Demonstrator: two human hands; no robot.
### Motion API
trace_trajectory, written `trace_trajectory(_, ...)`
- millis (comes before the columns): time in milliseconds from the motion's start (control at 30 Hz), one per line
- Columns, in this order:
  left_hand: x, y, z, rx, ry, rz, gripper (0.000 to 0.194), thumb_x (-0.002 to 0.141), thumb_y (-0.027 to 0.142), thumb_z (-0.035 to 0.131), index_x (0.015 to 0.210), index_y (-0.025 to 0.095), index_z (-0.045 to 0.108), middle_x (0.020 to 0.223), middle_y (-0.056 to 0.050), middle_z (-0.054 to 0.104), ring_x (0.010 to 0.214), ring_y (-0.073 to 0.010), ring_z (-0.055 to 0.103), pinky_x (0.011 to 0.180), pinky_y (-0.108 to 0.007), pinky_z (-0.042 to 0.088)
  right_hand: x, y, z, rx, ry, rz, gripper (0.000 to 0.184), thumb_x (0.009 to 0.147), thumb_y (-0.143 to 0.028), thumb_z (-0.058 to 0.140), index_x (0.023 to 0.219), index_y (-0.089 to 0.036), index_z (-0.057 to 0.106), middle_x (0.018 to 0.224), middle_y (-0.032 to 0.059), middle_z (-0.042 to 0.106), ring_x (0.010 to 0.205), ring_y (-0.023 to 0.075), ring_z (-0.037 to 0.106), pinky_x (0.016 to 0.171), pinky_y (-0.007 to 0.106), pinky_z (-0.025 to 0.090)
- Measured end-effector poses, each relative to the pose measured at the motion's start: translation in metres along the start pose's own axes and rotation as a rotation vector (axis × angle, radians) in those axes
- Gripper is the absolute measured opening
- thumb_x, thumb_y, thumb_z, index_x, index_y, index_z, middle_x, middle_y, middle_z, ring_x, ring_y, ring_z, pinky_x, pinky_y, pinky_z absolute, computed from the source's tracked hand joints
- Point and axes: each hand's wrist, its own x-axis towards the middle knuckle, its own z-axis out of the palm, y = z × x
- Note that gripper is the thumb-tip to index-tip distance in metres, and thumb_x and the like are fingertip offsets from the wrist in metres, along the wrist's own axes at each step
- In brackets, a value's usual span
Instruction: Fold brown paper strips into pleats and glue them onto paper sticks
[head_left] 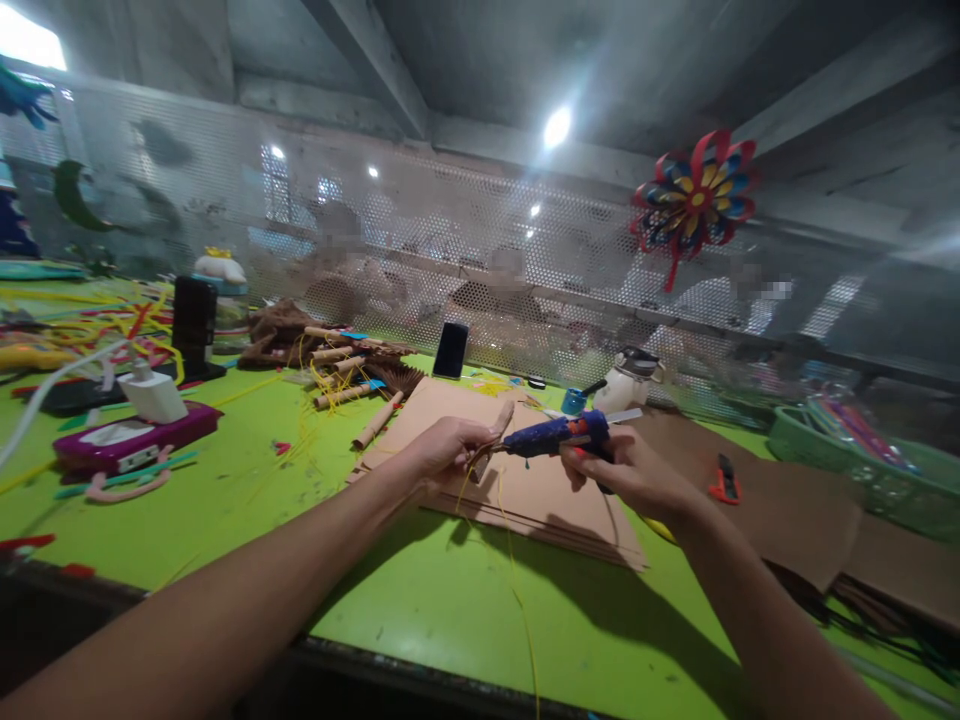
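My right hand (637, 468) grips a dark blue hot glue gun (546, 436) with a pale glue stick (626, 415) poking from its back. Its nozzle points left and meets, or nearly meets, the brown paper piece (505, 417) pinched in my left hand (448, 448). The piece looks like a rolled paper tube, though my fingers hide part of it. A thin yellow string (514, 585) trails from there toward the table's front edge. Beneath both hands lies a stack of brown paper sheets (577, 530).
Rolled paper tubes (341, 393) with yellow strings lie left of the stack, near a phone (451, 350). A purple power strip (139, 440) with a white plug sits left. On the right are an orange-black cutter (725, 480), brown paper (795, 510) and a green basket (862, 470).
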Motion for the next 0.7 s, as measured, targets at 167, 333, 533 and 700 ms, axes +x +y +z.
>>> trace_trajectory(167, 0.0002, -0.0007, -0.0005, -0.005, -0.026, 0.014, 0.017, 0.060, 0.026, 0.061, 0.052, 0.012, 0.054, 0.045, 0.004, 0.037, 0.044, -0.0067, 0.026, 0.046, -0.025, 0.014, 0.0006, 0.0004, -0.0005, -0.053, 0.013, -0.008, 0.023, 0.079, -0.034, 0.051, 0.067, -0.014, 0.053, 0.063, 0.0039, 0.053, 0.060, 0.0130, 0.050, 0.058, 0.027, 0.043)
trace_trajectory(333, 0.0006, -0.0010, -0.0011, 0.009, -0.001, -0.005, 0.017, 0.060, 0.027, 0.062, 0.059, 0.010, 0.061, 0.045, 0.004, 0.038, 0.044, -0.0067, 0.025, 0.045, -0.024, 0.014, 0.0015, 0.0036, -0.0035, -0.111, 0.037, -0.002, 0.022, 0.080, -0.032, 0.048, 0.068, -0.014, 0.052, 0.062, 0.0035, 0.054, 0.060, 0.0128, 0.051, 0.057, 0.026, 0.043)
trace_trajectory(533, 0.0006, -0.0017, -0.0007, -0.043, 0.010, -0.068, 0.018, 0.058, 0.026, 0.064, 0.063, 0.009, 0.064, 0.053, -0.002, 0.050, 0.047, -0.0082, 0.036, 0.046, -0.023, 0.022, 0.0003, 0.0026, -0.0048, -0.268, 0.075, -0.038, 0.024, 0.081, -0.033, 0.047, 0.067, -0.014, 0.053, 0.061, 0.0029, 0.053, 0.058, 0.0119, 0.047, 0.054, 0.025, 0.037)
trace_trajectory(700, 0.0005, -0.0012, 0.0009, -0.128, 0.035, -0.111, 0.014, 0.058, 0.023, 0.062, 0.061, 0.010, 0.064, 0.058, -0.005, 0.056, 0.052, -0.0108, 0.042, 0.048, -0.025, 0.028, -0.0023, 0.0008, -0.0035, -0.372, 0.094, -0.112, 0.024, 0.083, -0.034, 0.046, 0.069, -0.015, 0.053, 0.061, 0.0015, 0.049, 0.056, 0.0105, 0.041, 0.051, 0.024, 0.032)
